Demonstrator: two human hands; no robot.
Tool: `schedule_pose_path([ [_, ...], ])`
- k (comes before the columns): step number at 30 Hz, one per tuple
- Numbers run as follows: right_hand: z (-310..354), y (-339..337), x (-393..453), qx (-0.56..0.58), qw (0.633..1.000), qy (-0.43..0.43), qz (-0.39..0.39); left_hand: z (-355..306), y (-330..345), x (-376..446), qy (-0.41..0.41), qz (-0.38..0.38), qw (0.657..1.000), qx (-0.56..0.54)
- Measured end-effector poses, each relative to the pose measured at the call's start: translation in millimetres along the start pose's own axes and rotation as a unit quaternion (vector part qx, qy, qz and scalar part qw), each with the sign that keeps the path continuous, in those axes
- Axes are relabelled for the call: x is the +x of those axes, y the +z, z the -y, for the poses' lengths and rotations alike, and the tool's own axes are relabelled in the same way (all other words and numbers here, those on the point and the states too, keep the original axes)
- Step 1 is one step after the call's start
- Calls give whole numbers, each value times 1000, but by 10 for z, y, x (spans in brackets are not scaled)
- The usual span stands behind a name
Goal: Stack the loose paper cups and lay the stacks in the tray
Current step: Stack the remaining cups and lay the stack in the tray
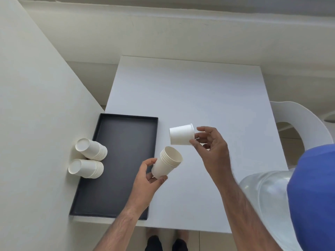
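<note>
I seem to be in a plain room of a home or small office: bare cream walls (163, 33) fill the upper frame, a white counter (199, 96) sits mid-frame, a white plastic chair (308, 127) stands at right, and a large water jug (266, 196) with blue cap (313, 196) sits lower right.

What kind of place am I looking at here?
Probably a plain indoor room set up as a simple workstation: a white table against bare walls, a white plastic chair, and a large water bottle beside it.
</note>
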State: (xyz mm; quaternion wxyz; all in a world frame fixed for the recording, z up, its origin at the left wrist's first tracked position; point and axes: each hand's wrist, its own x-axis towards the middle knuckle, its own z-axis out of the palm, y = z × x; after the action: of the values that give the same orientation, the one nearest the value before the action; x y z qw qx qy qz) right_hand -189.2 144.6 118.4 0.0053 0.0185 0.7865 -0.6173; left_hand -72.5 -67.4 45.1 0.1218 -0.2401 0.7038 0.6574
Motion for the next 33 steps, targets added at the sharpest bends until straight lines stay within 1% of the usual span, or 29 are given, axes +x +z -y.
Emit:
schedule_pose_path([
  [6, 148, -224, -283, -136, 989, -20, 63, -100, -40, -152, 33, 2, 999, 8],
  [8, 174, -295, -396, -161, 983, -19, 84, -140, -56, -236, 45, 7, 999, 21],
  [10, 169, -336, -487, -149, 982, -1, 116, -157, -64, -296, 53, 14, 998, 31],
  [13, 210, -371, -710, -85, 984, 36, 155, -192, -60, -449, 62, 26, 997, 39],
  [17, 234, -356, -914, -17, 985, 56, 161, -200, -92, -597, 72, 33, 995, 56],
  [20, 239, -293, -1032, -11, 986, 51, 161, -164, -185, -733, 83, 27, 994, 65],
  [23, 197, -172, -1138, -11, 985, 69, 159, -130, -314, -850, 85, 11, 993, 78],
  [26, 174, -48, -1229, -22, 980, 66, 189, -81, -450, -963, 71, -19, 993, 96],
  [30, 178, 182, -1336, -13, 966, 39, 255, 29, -669, -1131, 53, -62, 995, 54],
  [33, 156, 384, -1405, -7, 958, 32, 285, 152, -793, -1232, 47, -79, 995, -25],
])
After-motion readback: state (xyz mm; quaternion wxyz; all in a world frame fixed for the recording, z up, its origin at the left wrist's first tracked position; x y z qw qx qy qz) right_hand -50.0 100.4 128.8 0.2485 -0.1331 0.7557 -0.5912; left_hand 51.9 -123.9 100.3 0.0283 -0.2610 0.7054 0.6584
